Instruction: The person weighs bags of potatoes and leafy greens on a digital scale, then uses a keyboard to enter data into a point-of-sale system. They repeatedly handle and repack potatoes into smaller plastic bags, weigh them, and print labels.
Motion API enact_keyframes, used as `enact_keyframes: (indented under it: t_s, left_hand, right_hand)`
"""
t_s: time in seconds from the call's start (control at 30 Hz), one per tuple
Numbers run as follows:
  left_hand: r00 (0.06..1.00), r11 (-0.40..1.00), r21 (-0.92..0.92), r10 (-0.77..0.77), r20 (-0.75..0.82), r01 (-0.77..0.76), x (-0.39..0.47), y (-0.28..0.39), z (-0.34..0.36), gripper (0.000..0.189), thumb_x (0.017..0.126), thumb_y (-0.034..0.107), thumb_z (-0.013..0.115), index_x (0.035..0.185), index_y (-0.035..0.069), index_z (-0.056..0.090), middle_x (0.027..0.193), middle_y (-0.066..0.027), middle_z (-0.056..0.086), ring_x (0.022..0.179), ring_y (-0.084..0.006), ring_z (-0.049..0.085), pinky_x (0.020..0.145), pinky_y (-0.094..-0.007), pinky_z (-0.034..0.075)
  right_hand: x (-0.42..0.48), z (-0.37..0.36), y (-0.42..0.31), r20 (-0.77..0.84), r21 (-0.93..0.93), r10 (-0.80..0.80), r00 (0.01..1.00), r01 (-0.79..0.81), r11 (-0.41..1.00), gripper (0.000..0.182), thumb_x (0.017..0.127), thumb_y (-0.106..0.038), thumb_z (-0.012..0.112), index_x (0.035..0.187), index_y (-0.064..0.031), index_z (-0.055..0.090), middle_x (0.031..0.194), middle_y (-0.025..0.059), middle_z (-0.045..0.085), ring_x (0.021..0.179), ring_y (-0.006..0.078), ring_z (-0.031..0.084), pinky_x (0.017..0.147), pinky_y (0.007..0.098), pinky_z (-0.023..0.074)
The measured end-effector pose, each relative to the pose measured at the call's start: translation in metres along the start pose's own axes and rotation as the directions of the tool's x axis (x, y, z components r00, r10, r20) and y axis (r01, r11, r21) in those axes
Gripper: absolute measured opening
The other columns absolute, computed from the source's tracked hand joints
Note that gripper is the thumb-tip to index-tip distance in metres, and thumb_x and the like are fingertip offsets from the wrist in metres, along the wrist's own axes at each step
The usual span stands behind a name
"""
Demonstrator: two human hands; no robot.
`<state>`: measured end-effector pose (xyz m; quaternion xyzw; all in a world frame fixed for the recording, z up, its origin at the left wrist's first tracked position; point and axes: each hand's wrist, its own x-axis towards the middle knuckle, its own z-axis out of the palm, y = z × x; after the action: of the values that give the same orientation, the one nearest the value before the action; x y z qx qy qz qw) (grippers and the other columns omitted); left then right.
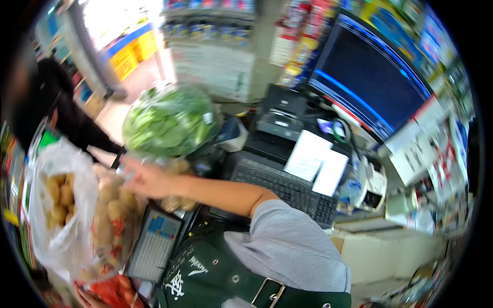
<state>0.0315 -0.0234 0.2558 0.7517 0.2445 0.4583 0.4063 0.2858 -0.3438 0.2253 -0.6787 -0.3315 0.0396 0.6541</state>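
Observation:
My right hand [144, 179] is stretched out to the left and blurred, over the top of a clear bag of potatoes [115, 219] with red print; whether it holds any of the plastic is not plain. Beside that bag stands a white plastic bag [83, 192], its mouth showing more potatoes [59, 196]. Part of my left hand [86, 298] shows at the lower left edge, against a red bag [115, 288]; its grip is hidden. A clear bag of leafy greens [169, 121] lies beyond my right hand. Another small bag of potatoes [181, 204] is partly behind my forearm.
Near my body is a tilted touch panel [156, 242]. Rightward are a black keyboard [285, 190], a label or receipt printer [281, 115], paper slips [308, 154] and a large monitor [369, 77]. A person in dark clothes [73, 107] stands at the far left.

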Motion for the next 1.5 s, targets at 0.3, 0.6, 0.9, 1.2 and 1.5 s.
enact_keyframes:
  t_s: [0.3,0.6,0.9,1.2,1.5]
  left_hand:
    - [0.967,0.942,0.22,0.242,0.084,-0.255,-0.021,0.05,0.048,0.098,0.07,0.034,0.064,0.14,0.0,0.004,0.144,-0.0187,0.017,0.135,-0.028,0.014,0.109,-0.0378,0.011]
    - [0.907,0.94,0.059,-0.341,0.246,0.337,-0.027,0.041,0.019,0.078,0.086,0.037,0.048,0.141,0.004,0.004,0.145,-0.017,0.016,0.135,-0.0259,0.014,0.109,-0.0394,0.01]
    - [0.984,0.991,-0.128,0.065,0.167,-0.044,0.018,0.012,0.008,0.111,0.067,0.072,0.052,0.142,0.008,0.0,0.147,-0.0164,0.009,0.136,-0.0279,0.008,0.109,-0.0434,0.006]
    - [0.697,0.806,0.256,0.248,0.673,-0.534,0.123,0.041,0.06,0.063,0.068,0.019,0.067,0.124,0.004,0.043,0.121,-0.0172,0.048,0.113,-0.0327,0.043,0.101,-0.0381,0.029]
    - [0.873,0.494,-0.724,-0.194,0.448,0.482,0.12,0.023,0.061,0.033,0.096,0.024,0.036,0.116,0.0,0.047,0.113,-0.0085,0.054,0.104,-0.0159,0.051,0.091,-0.03,0.039]
  right_hand:
    - [0.077,0.043,0.016,0.289,0.124,-0.173,0.942,0.142,0.982,0.06,0.094,-0.022,0.038,0.139,0.003,0.008,0.144,0.0166,0.016,0.134,0.023,0.016,0.108,0.0324,0.0123]
    - [0.104,0.098,0.0,0.27,0.762,-0.157,0.95,-0.112,0.637,0.058,0.094,-0.034,0.036,0.14,-0.0038,0.017,0.144,0.0071,0.023,0.129,0.0173,0.026,0.106,0.0332,0.0229]
    - [0.104,0.09,-0.015,-0.133,0.785,-0.058,0.989,0.141,0.604,0.078,0.083,-0.047,0.052,0.14,-0.007,0.016,0.144,0.0139,0.02,0.132,0.0241,0.021,0.107,0.0397,0.0235]
    - [0.113,0.107,-0.045,0.195,0.019,-0.185,0.963,0.185,0.983,0.056,0.077,-0.019,0.064,0.127,-0.0086,0.04,0.105,0.0095,0.052,0.093,0.0178,0.052,0.082,0.0321,0.0424]
    - [0.162,0.134,-0.112,-0.116,0.83,0.078,0.99,0.054,0.555,0.029,0.09,-0.034,0.045,0.088,-0.0058,0.053,0.072,0.0049,0.054,0.067,0.0151,0.052,0.063,0.0256,0.0441]
